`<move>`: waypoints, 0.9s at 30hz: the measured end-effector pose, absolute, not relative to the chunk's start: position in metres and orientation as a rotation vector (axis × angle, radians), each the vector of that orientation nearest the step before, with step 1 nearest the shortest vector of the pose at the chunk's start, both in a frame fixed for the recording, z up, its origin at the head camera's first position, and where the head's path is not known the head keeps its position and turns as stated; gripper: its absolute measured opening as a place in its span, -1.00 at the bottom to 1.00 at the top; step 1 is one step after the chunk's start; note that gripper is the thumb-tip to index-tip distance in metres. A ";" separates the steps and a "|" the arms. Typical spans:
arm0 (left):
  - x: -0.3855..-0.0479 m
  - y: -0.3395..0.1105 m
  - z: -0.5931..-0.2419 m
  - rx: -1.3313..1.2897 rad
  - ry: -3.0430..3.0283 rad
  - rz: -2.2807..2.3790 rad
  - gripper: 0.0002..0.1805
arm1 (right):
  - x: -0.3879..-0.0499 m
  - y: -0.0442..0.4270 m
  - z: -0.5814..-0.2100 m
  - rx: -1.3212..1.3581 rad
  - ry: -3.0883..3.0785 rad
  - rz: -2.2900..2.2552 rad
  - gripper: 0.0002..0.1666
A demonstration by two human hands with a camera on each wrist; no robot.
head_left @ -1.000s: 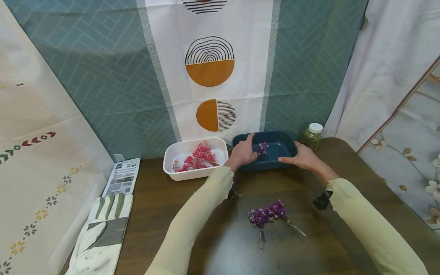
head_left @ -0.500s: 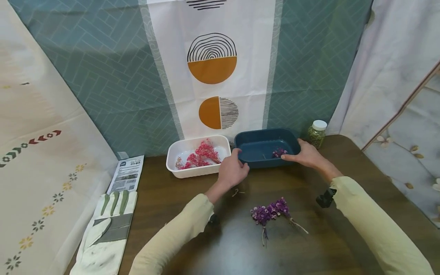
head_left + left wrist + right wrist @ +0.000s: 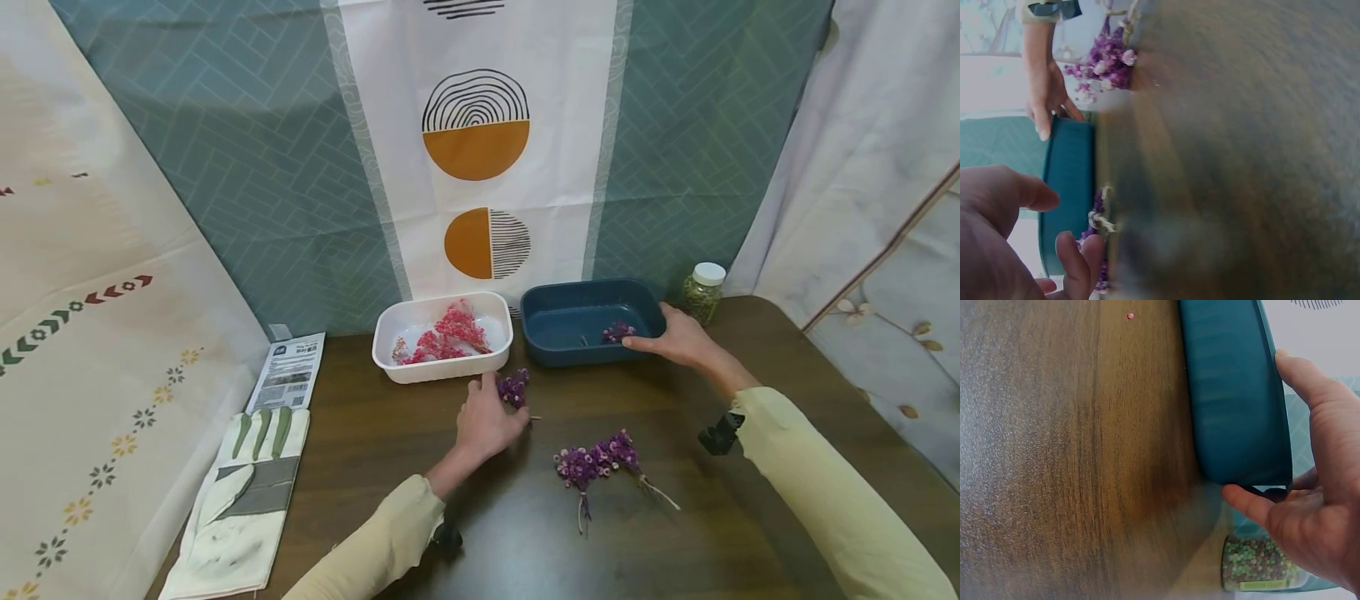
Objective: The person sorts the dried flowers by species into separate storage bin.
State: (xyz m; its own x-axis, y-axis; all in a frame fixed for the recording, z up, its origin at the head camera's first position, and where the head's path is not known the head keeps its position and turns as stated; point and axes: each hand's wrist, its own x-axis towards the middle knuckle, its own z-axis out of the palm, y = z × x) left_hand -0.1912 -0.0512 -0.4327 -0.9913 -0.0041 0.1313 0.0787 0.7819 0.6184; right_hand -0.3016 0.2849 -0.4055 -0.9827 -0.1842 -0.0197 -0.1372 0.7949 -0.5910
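Purple flower bunch (image 3: pixel 513 387) lies before the left corner of the blue box (image 3: pixel 577 356); gently pinching its stems should spare the blossoms. Its long axis slants: blossoms boxward, stems away and rightward. Left hand (image 3: pixel 486 421), fingers parted around it, seems empty; right hand (image 3: pixel 681 336) grips the box's right end.

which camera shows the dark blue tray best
Head view: it looks into the dark blue tray and shows most of its rim. Left wrist shows an outer side, partly behind the left hand; right wrist shows an outer side, cut off at the top.
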 end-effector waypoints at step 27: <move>-0.212 -0.043 -0.449 -0.021 -3.011 -0.822 -0.25 | -0.302 0.286 -0.406 -0.260 2.892 -0.946 0.34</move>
State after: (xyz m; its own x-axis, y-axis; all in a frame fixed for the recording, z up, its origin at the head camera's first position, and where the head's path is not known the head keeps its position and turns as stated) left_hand -0.2120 -0.0426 -0.4487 -0.9997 0.0079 0.0229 0.0184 0.8614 0.5076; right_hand -0.3024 0.2859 -0.4063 -0.9817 -0.1882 -0.0304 -0.1339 0.7941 -0.5929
